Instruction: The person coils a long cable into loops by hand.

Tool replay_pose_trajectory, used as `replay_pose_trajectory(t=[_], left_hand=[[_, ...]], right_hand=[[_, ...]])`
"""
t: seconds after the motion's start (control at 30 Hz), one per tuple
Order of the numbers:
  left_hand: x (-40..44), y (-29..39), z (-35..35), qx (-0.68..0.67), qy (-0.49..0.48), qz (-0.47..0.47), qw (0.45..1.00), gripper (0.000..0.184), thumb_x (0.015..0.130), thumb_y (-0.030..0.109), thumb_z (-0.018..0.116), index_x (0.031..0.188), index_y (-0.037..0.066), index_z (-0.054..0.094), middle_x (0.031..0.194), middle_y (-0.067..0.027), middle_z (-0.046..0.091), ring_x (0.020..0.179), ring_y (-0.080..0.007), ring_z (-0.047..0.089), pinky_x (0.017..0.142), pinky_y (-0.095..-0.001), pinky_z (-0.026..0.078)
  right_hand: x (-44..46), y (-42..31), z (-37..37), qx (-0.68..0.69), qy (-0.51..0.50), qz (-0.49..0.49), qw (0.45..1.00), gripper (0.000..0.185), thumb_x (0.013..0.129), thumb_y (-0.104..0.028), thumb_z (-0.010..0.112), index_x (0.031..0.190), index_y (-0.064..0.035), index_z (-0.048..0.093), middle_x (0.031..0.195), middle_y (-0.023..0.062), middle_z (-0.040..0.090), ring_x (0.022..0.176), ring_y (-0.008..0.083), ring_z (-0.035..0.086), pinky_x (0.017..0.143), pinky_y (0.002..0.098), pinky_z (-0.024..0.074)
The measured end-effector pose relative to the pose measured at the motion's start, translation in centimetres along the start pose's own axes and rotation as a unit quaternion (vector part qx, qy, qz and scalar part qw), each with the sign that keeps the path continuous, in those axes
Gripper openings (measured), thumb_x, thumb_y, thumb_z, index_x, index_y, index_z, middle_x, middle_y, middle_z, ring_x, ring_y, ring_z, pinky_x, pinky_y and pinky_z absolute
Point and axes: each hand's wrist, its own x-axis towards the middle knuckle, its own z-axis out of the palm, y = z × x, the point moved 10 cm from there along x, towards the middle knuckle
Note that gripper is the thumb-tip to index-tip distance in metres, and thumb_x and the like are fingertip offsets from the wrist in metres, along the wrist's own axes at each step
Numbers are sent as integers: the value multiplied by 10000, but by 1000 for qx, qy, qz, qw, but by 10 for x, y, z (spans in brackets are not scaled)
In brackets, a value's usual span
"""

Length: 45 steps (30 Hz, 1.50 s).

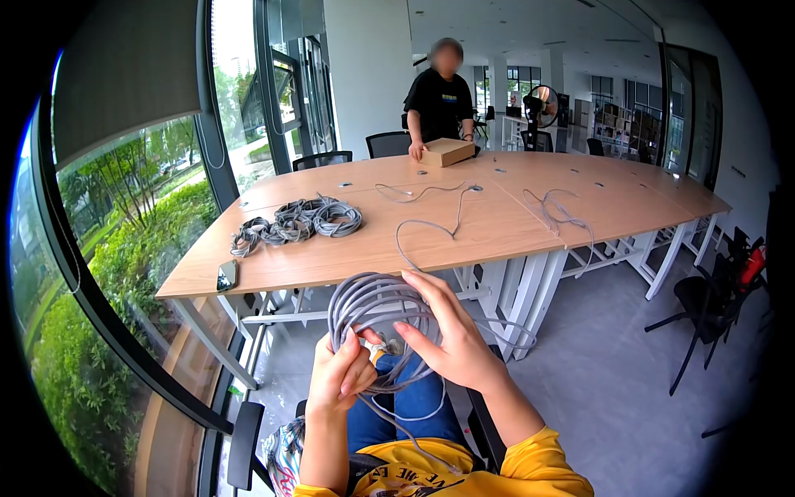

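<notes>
A coil of grey cable (364, 300) is held up above my lap, made of several loose loops. My left hand (344, 369) is closed round the coil's left lower side. On the right, my right hand (451, 340) grips the coil's right side, with the fingertips at its top edge and the thumb across the loops. Part of the cable (401, 240) runs from the coil up onto the table, and a loose end hangs down over my lap. Where the loops pass behind my fingers they are hidden.
Coiled grey cables (310, 219) lie at the left of the wooden table (331, 265), with a phone (227, 276) by its edge. Another loose cable (563, 211) lies to the right. Across the table a person (439, 99) touches a cardboard box (448, 152). Chairs (704, 306) stand right.
</notes>
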Motion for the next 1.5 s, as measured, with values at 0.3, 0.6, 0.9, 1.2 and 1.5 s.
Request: replay_pose_trajectory(t=[0.3,0.6,0.9,1.2,1.5], left_hand=[[-4,-2,9,-49,-77,-8,996,307,861,256,387,890,-39,464,355,44,304,264,-18,208,292,-174,145],[-13,-12,34,-111,-197,-81,971,386,870,292,338,953,-71,437,365,43,325,273,-13,239,300,-172,166],[-4,-15,24,-123,-192,-66,971,369,885,272,298,947,-70,425,361,45,319,267,-9,225,289,-167,153],[26,-10,-29,-163,-107,-54,979,286,876,245,347,920,-21,441,358,50,294,264,-17,200,286,-173,148],[80,-11,-102,-15,99,-83,991,168,837,143,442,941,12,459,365,25,303,254,-47,217,274,-183,169]], right_hand=[[-5,18,11,12,-43,21,999,593,744,-187,573,1214,-22,250,1148,195,402,1035,302,437,827,347,385],[-8,46,29,386,-49,150,909,691,733,-259,604,1229,-9,192,1052,161,467,875,185,539,770,268,407],[-19,55,26,356,-17,261,897,327,749,-309,587,818,7,538,498,-31,433,375,24,378,350,159,280],[-3,98,58,333,8,322,886,277,753,-297,586,784,-23,556,470,-64,383,374,14,320,351,171,234],[24,159,74,273,45,351,894,311,755,-310,581,741,0,561,522,-53,423,482,18,346,427,181,274]])
